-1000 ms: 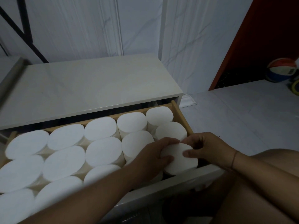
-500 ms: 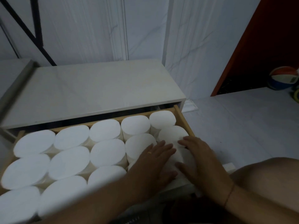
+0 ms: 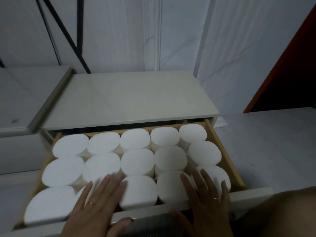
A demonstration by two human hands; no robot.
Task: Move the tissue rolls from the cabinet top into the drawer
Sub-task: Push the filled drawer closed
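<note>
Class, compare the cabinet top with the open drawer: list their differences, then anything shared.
The drawer is packed with upright tissue rolls in three rows; the cabinet top shows none. The cabinet top is a smooth pale slab; the drawer has wooden side walls. The left hand and right hand lie flat on the drawer's front rolls, not on the cabinet top. Shared: both are rectangular.

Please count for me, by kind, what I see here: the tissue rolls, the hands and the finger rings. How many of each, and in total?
Tissue rolls in the drawer: 15 (one mostly hidden under the left hand)
Hands: 2 (the second is the right hand)
Rings: 2
Total: 19
</note>
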